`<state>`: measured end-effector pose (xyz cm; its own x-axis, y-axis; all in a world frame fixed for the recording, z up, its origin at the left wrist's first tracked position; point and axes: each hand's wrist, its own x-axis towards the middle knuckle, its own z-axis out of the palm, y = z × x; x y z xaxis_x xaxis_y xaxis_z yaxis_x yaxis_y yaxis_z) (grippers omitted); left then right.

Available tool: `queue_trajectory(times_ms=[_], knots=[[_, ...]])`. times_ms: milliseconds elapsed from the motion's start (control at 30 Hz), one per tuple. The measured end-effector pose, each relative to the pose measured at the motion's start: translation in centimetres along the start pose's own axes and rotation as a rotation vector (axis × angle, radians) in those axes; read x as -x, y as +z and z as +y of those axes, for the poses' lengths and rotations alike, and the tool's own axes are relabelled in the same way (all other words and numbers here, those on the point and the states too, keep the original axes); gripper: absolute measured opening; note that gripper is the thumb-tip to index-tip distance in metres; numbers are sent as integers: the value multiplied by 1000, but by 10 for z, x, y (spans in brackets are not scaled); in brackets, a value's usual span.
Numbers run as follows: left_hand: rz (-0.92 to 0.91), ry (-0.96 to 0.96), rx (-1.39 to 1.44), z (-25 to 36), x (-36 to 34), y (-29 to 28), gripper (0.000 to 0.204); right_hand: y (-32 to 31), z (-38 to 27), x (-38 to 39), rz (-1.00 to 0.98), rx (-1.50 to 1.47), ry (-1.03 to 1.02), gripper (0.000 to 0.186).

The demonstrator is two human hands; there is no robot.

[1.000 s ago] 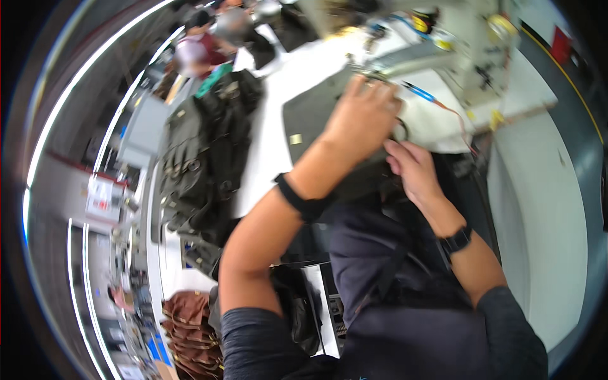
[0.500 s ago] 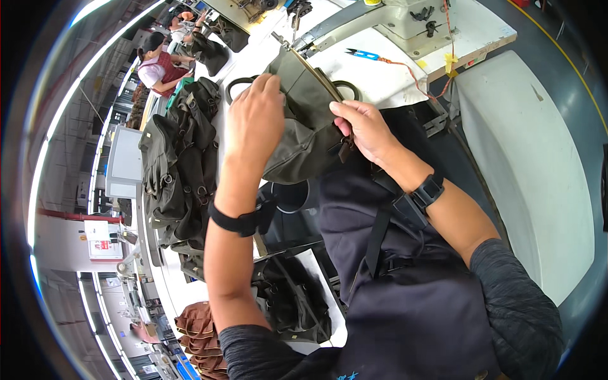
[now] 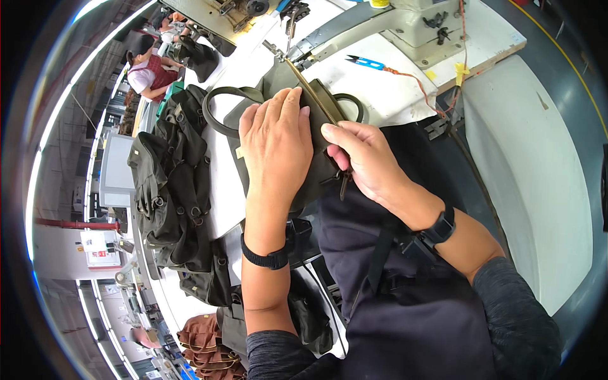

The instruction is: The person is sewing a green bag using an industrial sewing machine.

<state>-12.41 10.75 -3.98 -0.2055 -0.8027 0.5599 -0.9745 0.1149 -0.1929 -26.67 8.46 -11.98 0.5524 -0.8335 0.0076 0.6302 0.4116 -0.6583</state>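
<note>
A dark olive fabric bag [image 3: 273,81] lies under the sewing machine's needle end, with a zip edge [image 3: 324,106] running down from there. My left hand [image 3: 277,136] rests flat on the bag's panel, fingers stretched out side by side. Between the thumb and bent fingers of my right hand [image 3: 364,155], the lower end of the zip edge is pinched. One dark loop handle [image 3: 210,114] sticks out left of my left hand; another handle [image 3: 356,104] shows beyond my right thumb. A small brown tab [image 3: 344,185] hangs below the right fingers.
The sewing machine arm [image 3: 345,28] stretches across the far side. Blue thread snips [image 3: 367,62] lie on the white table at its right. Piled olive bags [image 3: 171,183] stand to my left, brown bags [image 3: 206,342] nearer. Another person [image 3: 151,69] works at the far left.
My left hand has moved right and nearer, flattening onto the bag. The left handle now shows in full. My right hand keeps its pinch, shifted slightly nearer.
</note>
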Motion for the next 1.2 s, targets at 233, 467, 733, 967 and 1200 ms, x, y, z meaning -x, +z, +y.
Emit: queue_trajectory(times_ms=[233, 467, 733, 967, 1200], knots=[[-8, 49, -31, 5, 0, 8, 29, -13, -1, -1, 48, -35, 96, 17], [-36, 28, -45, 3, 6, 16, 30, -18, 3, -4, 124, 4, 137, 24], [-46, -27, -2, 1, -2, -4, 29, 5, -11, 3, 87, 87, 75, 26], [-134, -71, 51, 0, -14, -16, 31, 14, -22, 3, 85, 52, 111, 29], [-204, -122, 6, 7, -19, -17, 35, 8, -27, 2, 75, 167, 175, 35]])
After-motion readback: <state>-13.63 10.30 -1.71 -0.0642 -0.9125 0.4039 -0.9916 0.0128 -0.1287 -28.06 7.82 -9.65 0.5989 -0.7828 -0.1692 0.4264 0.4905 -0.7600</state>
